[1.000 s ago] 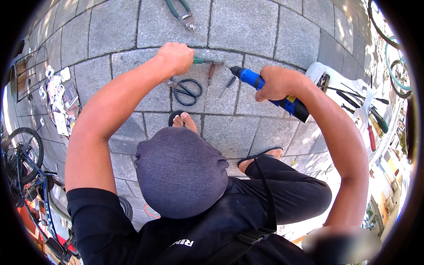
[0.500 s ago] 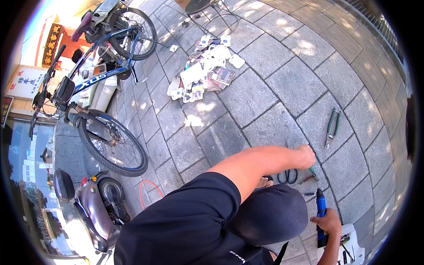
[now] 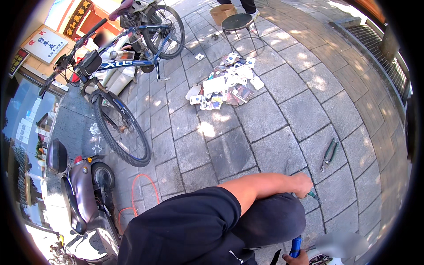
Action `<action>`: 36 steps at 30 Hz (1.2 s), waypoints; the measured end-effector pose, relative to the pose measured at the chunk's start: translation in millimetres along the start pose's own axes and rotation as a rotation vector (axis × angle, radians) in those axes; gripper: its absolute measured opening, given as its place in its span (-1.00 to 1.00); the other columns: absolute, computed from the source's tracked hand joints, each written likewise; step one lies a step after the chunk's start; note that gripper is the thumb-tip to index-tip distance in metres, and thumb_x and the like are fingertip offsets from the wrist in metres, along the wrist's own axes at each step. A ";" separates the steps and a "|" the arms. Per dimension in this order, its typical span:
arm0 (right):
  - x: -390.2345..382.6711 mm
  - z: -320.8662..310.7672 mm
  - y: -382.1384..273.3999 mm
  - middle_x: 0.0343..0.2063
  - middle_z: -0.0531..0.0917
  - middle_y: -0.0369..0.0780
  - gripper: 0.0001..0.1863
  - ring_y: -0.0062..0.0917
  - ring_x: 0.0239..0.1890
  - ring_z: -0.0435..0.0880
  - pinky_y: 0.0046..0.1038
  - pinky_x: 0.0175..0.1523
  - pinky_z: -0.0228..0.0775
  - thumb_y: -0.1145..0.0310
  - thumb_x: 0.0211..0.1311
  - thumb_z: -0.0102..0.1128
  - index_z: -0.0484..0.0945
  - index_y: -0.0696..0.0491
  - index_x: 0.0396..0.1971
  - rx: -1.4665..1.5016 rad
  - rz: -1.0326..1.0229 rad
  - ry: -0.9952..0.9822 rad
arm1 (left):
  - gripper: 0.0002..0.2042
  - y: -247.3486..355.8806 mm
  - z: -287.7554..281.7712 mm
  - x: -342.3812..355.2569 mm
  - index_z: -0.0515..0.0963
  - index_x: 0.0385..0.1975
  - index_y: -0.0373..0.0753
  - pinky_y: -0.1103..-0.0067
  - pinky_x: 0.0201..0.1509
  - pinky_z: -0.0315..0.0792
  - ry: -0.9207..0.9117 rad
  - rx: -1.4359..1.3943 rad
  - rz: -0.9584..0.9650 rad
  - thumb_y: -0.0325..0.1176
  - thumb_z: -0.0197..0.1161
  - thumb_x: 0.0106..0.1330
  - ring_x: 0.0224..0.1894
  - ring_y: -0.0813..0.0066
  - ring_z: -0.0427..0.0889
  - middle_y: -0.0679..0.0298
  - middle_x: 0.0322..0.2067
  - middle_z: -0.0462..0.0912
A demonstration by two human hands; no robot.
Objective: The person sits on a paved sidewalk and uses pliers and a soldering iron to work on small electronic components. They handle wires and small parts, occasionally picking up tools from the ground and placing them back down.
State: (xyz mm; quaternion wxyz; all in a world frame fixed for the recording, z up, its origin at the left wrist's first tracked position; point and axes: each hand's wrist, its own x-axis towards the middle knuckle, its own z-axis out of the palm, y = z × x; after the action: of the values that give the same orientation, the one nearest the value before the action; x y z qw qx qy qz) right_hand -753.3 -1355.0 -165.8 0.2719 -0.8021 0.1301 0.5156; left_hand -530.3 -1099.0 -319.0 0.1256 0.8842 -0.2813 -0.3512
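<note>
Left hand (image 3: pixel 303 184) clamped on green-handled tool (image 3: pixel 314 195), right hand (image 3: pixel 298 259) clamped around blue power drill (image 3: pixel 295 246), drill's front end now hidden behind knee (image 3: pixel 282 221), exposed earlier.

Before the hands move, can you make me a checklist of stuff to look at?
1. Left hand gripping the green-handled tool: ok.
2. Right hand gripping the blue power tool: ok.
3. Right hand fully in view: not ok, the picture's lower edge cuts it off.
4. Power tool's front end clear of the knee: cannot tell, it's hidden.
5. Pliers apart from both hands: ok, lying on the paving.
6. Orange hose away from both hands: ok.
</note>
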 end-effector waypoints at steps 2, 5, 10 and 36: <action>-6.4 2.7 1.9 -0.49 0.69 -0.16 -0.47 -0.32 -0.47 0.65 -0.21 -0.29 0.52 0.02 0.21 0.56 0.59 0.18 -0.14 -0.006 -0.015 -0.002 | -0.77 8.4 -14.7 -0.2 0.80 -0.37 -0.28 0.25 -0.11 0.69 0.003 -0.004 0.022 -0.28 0.41 0.06 -0.15 0.05 0.83 0.02 -0.28 0.83; -12.1 -1.6 2.1 -0.49 0.67 -0.16 -0.49 -0.33 -0.48 0.64 -0.21 -0.30 0.50 0.03 0.22 0.55 0.59 0.17 -0.16 -0.030 -0.003 0.024 | -0.80 37.1 -60.5 -10.4 0.79 -0.42 -0.27 0.20 -0.18 0.67 0.074 -0.051 0.067 -0.30 0.35 0.05 -0.21 -0.02 0.82 0.00 -0.33 0.82; -14.3 -13.9 -4.0 -0.46 0.70 -0.15 -0.47 -0.36 -0.45 0.66 -0.22 -0.28 0.51 0.03 0.19 0.56 0.60 0.17 -0.13 -0.075 0.015 0.101 | -0.79 90.9 -124.9 -28.1 0.77 -0.45 -0.27 0.17 -0.22 0.65 0.183 -0.091 0.111 -0.29 0.31 0.03 -0.28 -0.05 0.80 -0.03 -0.37 0.80; -37.2 -23.2 -20.1 -0.43 0.71 -0.12 -0.46 -0.35 -0.39 0.72 -0.26 -0.20 0.56 0.15 -0.09 0.68 0.61 0.22 -0.28 -0.098 0.070 0.315 | -0.72 261.1 -147.7 -108.9 0.58 -0.73 -0.46 0.36 -0.59 0.59 0.013 -0.892 0.378 -0.36 0.31 0.10 -0.69 0.23 0.71 0.04 -0.72 0.64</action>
State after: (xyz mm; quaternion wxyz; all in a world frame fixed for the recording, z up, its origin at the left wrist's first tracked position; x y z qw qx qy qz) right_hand -742.1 -1354.4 -118.9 0.1905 -0.8802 0.1737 0.3985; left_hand -599.7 -1243.2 -42.9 0.5556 0.6799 -0.2581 -0.4030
